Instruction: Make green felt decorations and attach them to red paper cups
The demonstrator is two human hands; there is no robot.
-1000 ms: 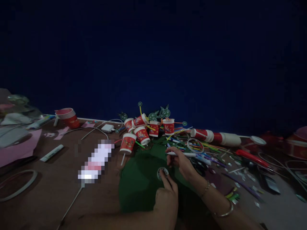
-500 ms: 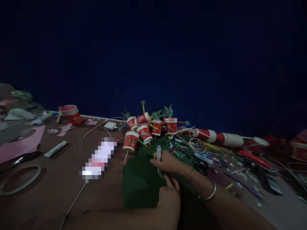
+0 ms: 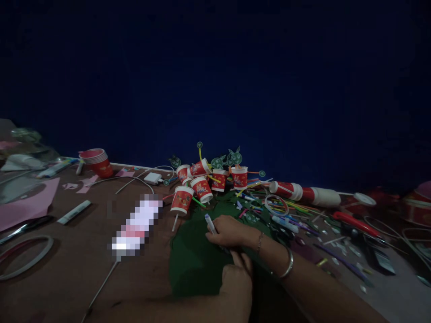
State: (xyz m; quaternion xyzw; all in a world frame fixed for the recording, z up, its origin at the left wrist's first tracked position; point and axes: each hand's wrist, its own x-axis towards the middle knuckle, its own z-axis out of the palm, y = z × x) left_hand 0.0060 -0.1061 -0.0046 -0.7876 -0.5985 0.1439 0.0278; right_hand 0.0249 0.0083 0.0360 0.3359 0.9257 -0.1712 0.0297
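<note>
My right hand (image 3: 230,231) is closed around a slim white marker (image 3: 209,223) with a pale purple end. That end leans up and left, while the lower part is hidden by the fingers. Below it, my left hand (image 3: 236,278) presses on the dark green paper (image 3: 191,264), some fingers stretched forward and others curled. Its fingertips come close under my right hand, and what lies beneath them cannot be made out. Behind the paper stands a cluster of red paper cups, including a front one (image 3: 182,200), with coloured straws and round green cut-outs.
Stacked cups (image 3: 96,162), a glue-stick-like white tube (image 3: 74,212) and pink paper (image 3: 28,202) lie left. A lit, blurred-out phone (image 3: 136,226) trails a cable. On the right are straws, scraps, a tape ring (image 3: 276,205), a red-handled tool (image 3: 357,223) and lying cups (image 3: 305,195).
The marker has tipped from upright to leaning left, and my right hand has turned and shifted slightly left and down. My left hand stays almost in place.
</note>
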